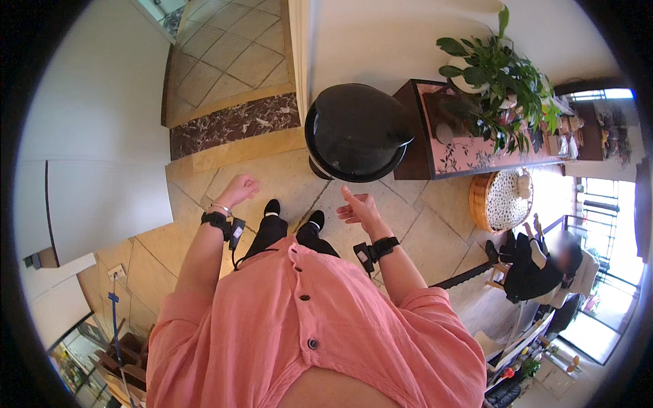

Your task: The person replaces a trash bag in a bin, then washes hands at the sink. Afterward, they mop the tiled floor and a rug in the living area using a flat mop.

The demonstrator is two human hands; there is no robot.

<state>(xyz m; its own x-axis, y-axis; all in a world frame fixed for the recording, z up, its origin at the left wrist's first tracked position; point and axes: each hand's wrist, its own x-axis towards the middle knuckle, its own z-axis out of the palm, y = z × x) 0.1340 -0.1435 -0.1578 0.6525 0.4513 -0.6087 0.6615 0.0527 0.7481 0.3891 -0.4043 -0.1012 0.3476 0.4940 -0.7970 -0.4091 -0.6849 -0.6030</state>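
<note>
My left hand [237,190] is raised over the tiled floor [433,219], its fingers loosely curled; whether anything lies inside the curl cannot be told. My right hand [359,208] holds nothing, thumb up and fingers apart. It is just short of a black round bin [357,133] with a glossy lid, and a gap shows between them. Both wrists wear black straps with small devices, and a bracelet circles the left one. Below the hands are my black shoes.
A cabinet [423,137] with a patterned pink top bears a leafy potted plant [510,86]. Beyond it sits a wicker basket [479,201] with a spotted cushion. A person in black sits at the right. A doorway with a dark marble threshold [234,125] lies ahead, beside white panels.
</note>
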